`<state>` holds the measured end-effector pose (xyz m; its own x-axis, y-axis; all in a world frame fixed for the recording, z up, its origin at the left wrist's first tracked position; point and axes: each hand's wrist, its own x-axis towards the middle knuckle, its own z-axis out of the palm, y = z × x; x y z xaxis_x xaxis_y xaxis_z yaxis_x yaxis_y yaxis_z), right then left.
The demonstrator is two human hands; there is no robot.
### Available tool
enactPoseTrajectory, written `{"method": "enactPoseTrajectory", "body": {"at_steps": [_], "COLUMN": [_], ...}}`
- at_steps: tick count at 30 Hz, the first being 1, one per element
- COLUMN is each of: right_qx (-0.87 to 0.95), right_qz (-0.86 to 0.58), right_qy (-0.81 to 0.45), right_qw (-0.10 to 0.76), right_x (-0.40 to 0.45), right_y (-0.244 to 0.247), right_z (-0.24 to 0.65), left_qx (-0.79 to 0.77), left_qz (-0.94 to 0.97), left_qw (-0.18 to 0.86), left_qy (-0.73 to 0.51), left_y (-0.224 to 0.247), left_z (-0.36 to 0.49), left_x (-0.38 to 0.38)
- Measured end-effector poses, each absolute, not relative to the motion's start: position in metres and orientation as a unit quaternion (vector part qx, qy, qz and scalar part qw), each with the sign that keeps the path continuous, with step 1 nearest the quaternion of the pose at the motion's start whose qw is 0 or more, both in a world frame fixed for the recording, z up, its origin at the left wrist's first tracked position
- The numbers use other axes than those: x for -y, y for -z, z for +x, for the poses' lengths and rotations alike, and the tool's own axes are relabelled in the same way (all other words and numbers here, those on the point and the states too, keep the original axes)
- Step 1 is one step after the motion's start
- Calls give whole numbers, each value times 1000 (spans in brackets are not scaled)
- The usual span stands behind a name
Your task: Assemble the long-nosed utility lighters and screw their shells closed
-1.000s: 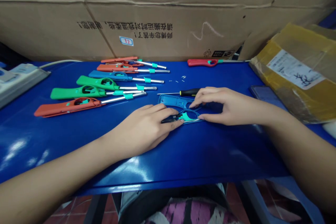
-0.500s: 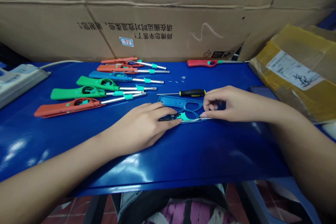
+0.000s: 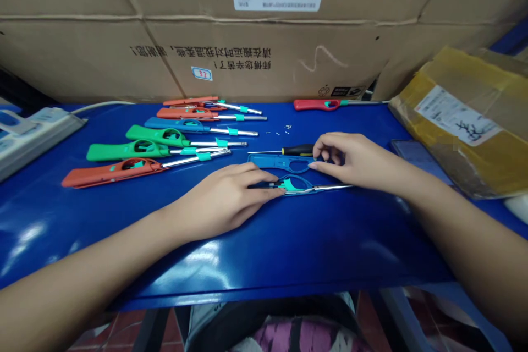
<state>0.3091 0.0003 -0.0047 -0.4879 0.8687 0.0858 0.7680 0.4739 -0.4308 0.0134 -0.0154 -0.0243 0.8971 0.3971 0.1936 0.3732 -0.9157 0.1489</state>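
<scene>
An opened blue gas lighter (image 3: pixel 306 180) lies on the table, its green trigger, a wire and metal barrel exposed. My left hand (image 3: pixel 235 192) is closed on its handle end, thumb and forefinger beside the green trigger; the palm hides the rest of the handle. Just behind it lies the loose blue casing half (image 3: pixel 272 161), hollowed by a finger opening. My right hand (image 3: pixel 342 157) is at the right end of this casing half, thumb and forefinger pinching about it. Partly behind the right fingers rests a black and yellow screwdriver (image 3: pixel 295 150).
Several orange, green and blue lighters (image 3: pixel 127 149) lie at left. One red lighter (image 3: pixel 315 104) lies at the back. Tiny white pins (image 3: pixel 282 132) are scattered mid-table. A power strip (image 3: pixel 41 132) stands left, a taped carton (image 3: pixel 462 126) right, a large cardboard box (image 3: pixel 247 38) behind.
My right hand has moved from the opened lighter's barrel side up and left to the loose casing half, uncovering the metal barrel. My left hand stays on the handle. The camera view has shifted slightly.
</scene>
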Motion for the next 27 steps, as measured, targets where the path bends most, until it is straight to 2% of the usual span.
{"method": "enactPoseTrajectory", "body": {"at_steps": [9, 17, 21, 27], "right_qx": [867, 877, 879, 884], "right_qz": [-477, -466, -454, -442], "right_qy": [-83, -61, -92, -69], "right_qw": [118, 95, 114, 132], "right_x": [5, 8, 9, 10], "right_y": [7, 8, 11, 13], "right_z": [306, 301, 299, 295], "left_qx": [-229, -352, -386, -418], "left_qz": [941, 903, 883, 855], "left_qw": [156, 98, 134, 179], "left_qy": [-195, -228, -233, -249], "left_y": [22, 23, 26, 27], "left_z": [14, 10, 8, 6], "left_x": [16, 4, -1, -3]}}
